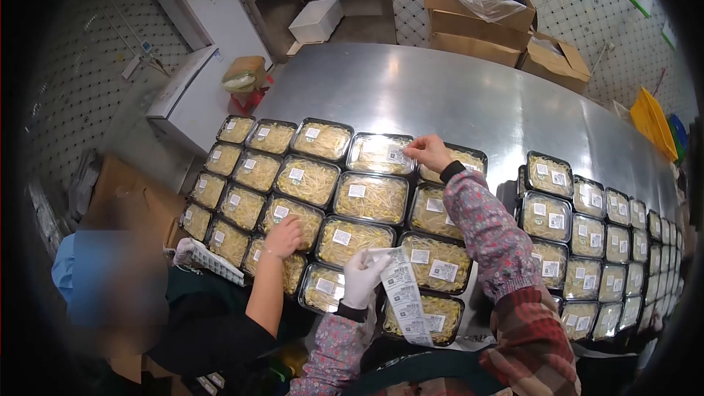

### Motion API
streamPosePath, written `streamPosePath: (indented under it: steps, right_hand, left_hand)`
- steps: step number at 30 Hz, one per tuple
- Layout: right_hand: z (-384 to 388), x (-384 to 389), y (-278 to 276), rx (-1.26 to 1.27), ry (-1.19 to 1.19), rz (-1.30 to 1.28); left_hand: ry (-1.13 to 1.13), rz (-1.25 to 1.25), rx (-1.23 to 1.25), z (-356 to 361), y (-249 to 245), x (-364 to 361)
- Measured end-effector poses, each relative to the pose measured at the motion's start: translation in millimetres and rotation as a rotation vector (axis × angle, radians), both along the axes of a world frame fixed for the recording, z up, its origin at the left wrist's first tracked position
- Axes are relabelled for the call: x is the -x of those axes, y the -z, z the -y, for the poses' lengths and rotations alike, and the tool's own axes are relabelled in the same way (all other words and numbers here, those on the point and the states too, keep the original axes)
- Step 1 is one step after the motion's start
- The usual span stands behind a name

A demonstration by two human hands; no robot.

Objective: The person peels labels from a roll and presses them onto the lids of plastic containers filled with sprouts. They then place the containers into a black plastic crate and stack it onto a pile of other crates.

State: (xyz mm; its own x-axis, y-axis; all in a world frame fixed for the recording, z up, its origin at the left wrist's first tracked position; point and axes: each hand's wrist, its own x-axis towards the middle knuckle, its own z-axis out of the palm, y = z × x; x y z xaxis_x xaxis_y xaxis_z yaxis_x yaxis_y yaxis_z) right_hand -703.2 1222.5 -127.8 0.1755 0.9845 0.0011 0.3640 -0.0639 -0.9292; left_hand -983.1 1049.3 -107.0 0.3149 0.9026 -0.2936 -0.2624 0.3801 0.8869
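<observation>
A white-gloved left hand [363, 279] pinches the top of a strip of printed labels [405, 297], which hangs over sprout-filled trays [436, 260] on a steel table [477, 95]. At its 1 o'clock, the bare right hand [429, 154] presses its fingertips together at a label [397, 154] on a clear-lidded tray [370, 158]; whether they grip it, one cannot tell. A co-worker's hand [284, 236] reaches over labeled trays at 10 o'clock; more packs [587, 235] stand at 3 o'clock.
</observation>
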Motion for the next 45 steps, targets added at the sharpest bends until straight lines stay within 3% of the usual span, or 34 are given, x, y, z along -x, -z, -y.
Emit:
streamPosePath:
  steps: [4, 9, 12, 14, 15, 17, 18, 19, 22, 24, 26, 31, 34, 38, 39, 40, 42, 44, 45]
  right_hand:
    - [-38.6, 11.3, 25.3, -0.057, -0.011, 0.316]
    - [-30.6, 32.9, 20.2, -0.04, -0.015, 0.938]
    - [-0.2, 39.0, -8.0, -0.225, 0.188, 1.044]
    - [30.0, 48.8, -37.6, -0.122, 0.04, 0.603]
    - [42.6, 51.3, -30.8, -0.12, -0.142, 0.335]
    - [94.0, 78.8, -70.2, 0.244, -0.598, -0.072]
    - [111.8, 85.0, -50.8, 0.103, -0.734, -0.171]
    - [125.3, 92.9, -52.5, 0.256, -0.677, -0.149]
    - [133.0, 90.6, -63.2, 0.127, -0.559, -0.083]
    - [119.4, 81.2, -46.7, 0.053, -0.34, -0.218]
    - [94.5, 66.4, -25.2, 0.01, -0.068, -0.269]
    - [72.8, 85.8, 9.2, 0.101, -0.031, -0.027]
    - [64.0, 98.7, 20.1, -0.046, -0.031, 0.488]
    - [70.1, 93.5, -7.8, -0.017, -0.051, 0.923]
    - [75.4, 89.2, -12.4, -0.07, -0.058, 0.854]
    - [86.6, 95.0, -28.4, -0.052, -0.052, 0.63]
    - [117.1, 109.2, -60.2, 0.114, -0.369, 0.137]
    - [143.8, 119.0, -51.3, 0.154, -0.664, -0.141]
    - [154.1, 124.9, -65.8, 0.128, -0.674, 0.043]
  left_hand:
    - [-0.051, -0.044, -0.056, 0.4, -4.3, 31.5]
    - [-0.125, -0.018, -0.082, -1.6, -0.6, 40.2]
    - [-0.228, 0.014, -0.149, -8.5, -8.6, 32.4]
    - [-0.238, -0.014, -0.131, -10.1, -1.1, 34.0]
    - [-0.24, -0.02, -0.113, -9.8, 3.8, 33.7]
    - [-0.249, -0.028, -0.088, -11.9, -1.4, 24.0]
    - [-0.216, -0.006, -0.058, -11.3, 3.4, 23.0]
    - [-0.182, 0.016, -0.029, -10.8, 10.8, 21.9]
    - [-0.104, 0.057, -0.054, -2.4, 3.5, 8.1]
    - [-0.057, 0.082, -0.05, 8.4, 0.8, 1.7]
    - [0.065, -0.048, -0.033, 12.5, 5.1, 19.5]
    - [0.119, -0.035, 0.047, 25.6, 11.9, 56.3]
    - [0.112, -0.018, 0.031, 32.1, 6.6, 65.7]
    - [0.105, -0.003, 0.027, 35.4, 6.7, 70.2]
    - [0.102, 0.003, 0.034, 35.8, 6.0, 71.4]
    - [0.115, 0.003, 0.032, 34.3, 6.1, 72.2]
    - [0.144, 0.004, 0.038, 35.5, 8.4, 72.7]
    - [0.104, 0.017, 0.022, 34.4, 6.2, 67.9]
    - [0.044, 0.022, -0.025, 35.8, 1.5, 62.1]
